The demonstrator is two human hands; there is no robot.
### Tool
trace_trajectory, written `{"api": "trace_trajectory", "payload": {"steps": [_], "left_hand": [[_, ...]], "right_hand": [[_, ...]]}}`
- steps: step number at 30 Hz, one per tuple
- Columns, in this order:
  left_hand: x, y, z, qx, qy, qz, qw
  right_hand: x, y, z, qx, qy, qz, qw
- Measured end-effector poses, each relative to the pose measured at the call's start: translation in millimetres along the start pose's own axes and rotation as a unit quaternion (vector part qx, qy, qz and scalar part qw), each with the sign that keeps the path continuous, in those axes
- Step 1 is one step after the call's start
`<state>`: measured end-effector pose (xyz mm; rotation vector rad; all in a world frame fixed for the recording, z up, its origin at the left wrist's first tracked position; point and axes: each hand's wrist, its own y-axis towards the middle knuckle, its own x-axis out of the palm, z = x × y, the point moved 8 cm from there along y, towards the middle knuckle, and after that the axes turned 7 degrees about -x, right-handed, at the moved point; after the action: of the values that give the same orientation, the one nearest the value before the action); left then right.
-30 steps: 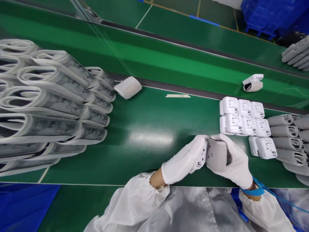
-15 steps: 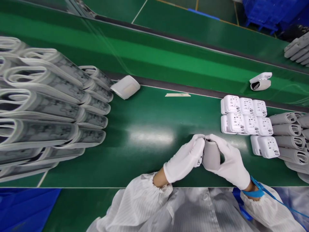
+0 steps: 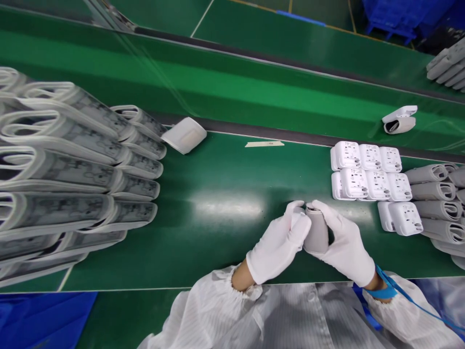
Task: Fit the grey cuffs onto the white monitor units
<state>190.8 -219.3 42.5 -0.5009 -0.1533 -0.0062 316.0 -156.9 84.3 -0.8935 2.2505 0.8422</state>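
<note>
In front of me, low over the green bench, I hold what looks like a wrist blood pressure monitor with a grey rolled cuff. My right hand, in a white glove, curls round the cuff, thumb and fingers at its upper end and lower right side. My left hand, also gloved, is closed against the left side, where the white plastic body is mostly hidden by the fingers. Right of my hands, white monitor units lie in rows, their printed faces up. Grey rolled cuffs adjoin them.
A tall pile of rolled cuffs fills the bench's left side. One pale rolled cuff lies at the back edge, left of a tape strip. Another white unit with cuff appears at the green back panel. A blue cord band circles my right wrist.
My left hand has turned slightly over the monitor, so the white edge with openings seen under its fingers is now covered. My right hand keeps its hold on the cuff. The view has shifted slightly.
</note>
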Motion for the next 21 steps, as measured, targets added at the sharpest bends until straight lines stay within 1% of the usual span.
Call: {"api": "trace_trajectory", "payload": {"steps": [2, 5, 7, 9, 12, 13, 15, 17, 19, 21], "left_hand": [[-0.3, 1, -1, -0.008, 0.024, 0.002, 1.0], [4.7, -1, 4, -0.012, 0.057, 0.0, 0.998], [9.8, -3, 9, -0.003, 0.079, 0.008, 0.997], [12.1, -6, 11, 0.021, 0.116, 0.035, 0.992], [10.8, -11, 7, 0.071, 0.196, 0.072, 0.975], [8.7, -12, 5, 0.084, 0.219, 0.082, 0.969], [2.2, -14, -2, 0.086, 0.254, 0.103, 0.958], [-6.5, -14, -9, 0.047, 0.271, 0.126, 0.953], [-16.2, -16, -16, -0.021, 0.269, 0.157, 0.95], [-29.6, -19, -22, -0.087, 0.238, 0.216, 0.943]], "right_hand": [[1, 0, -2, -0.012, -0.016, -0.01, 1.0], [-3, -3, -3, -0.014, -0.029, 0.002, 0.999], [-6, -6, 2, 0.025, -0.014, 0.019, 0.999], [-6, -11, 9, 0.083, 0.019, 0.039, 0.996], [-3, -13, 15, 0.154, 0.062, 0.062, 0.984], [-1, -12, 15, 0.171, 0.076, 0.062, 0.98], [4, -7, 13, 0.2, 0.114, 0.042, 0.972], [10, -2, 7, 0.216, 0.162, 0.014, 0.963], [15, 0, 0, 0.223, 0.203, -0.002, 0.953], [19, 0, -4, 0.216, 0.234, -0.003, 0.948]]}}
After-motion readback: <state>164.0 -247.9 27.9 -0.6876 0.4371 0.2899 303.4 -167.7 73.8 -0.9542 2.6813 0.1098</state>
